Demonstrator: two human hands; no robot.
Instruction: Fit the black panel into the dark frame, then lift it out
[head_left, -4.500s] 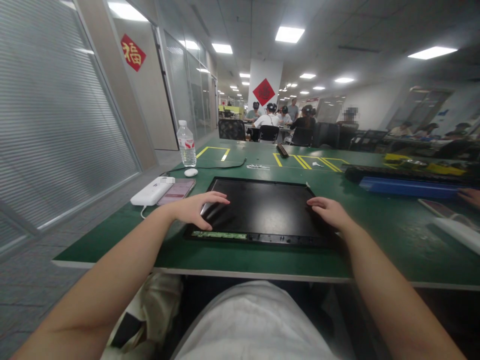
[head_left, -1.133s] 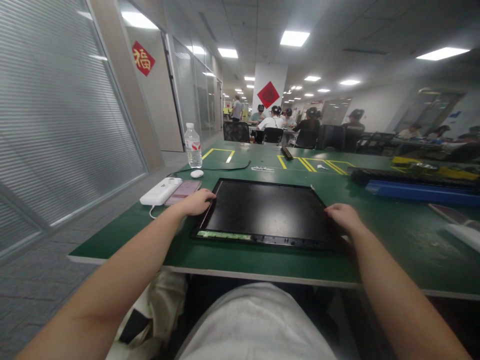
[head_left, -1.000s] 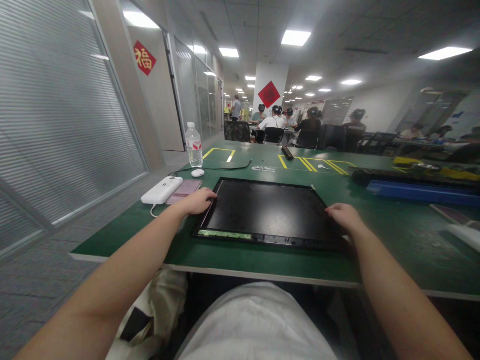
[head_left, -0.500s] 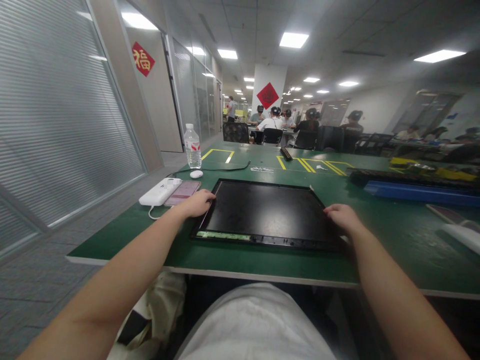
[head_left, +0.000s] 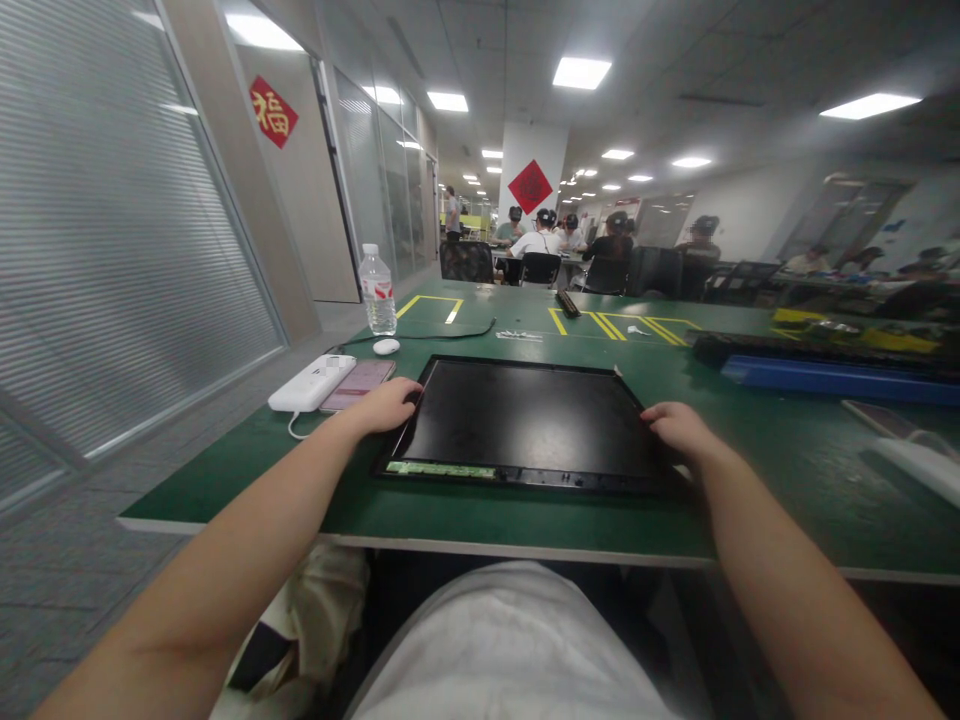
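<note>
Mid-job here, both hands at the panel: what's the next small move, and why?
I'd probably firm the grip on both side edges, evenly. The left hand is at the left edge of the black panel, the right hand at its right edge; how firmly either grips doesn't show, and a green strip lies exposed along the near edge.

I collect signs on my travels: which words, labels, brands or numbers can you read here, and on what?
"福": left-hand red diamond.
Far red diamond on the pillar: too blurred to read.
Water bottle: label too small to read.
White power bank: mark too blurred to read.
Black panel: no text I can make out.
</note>
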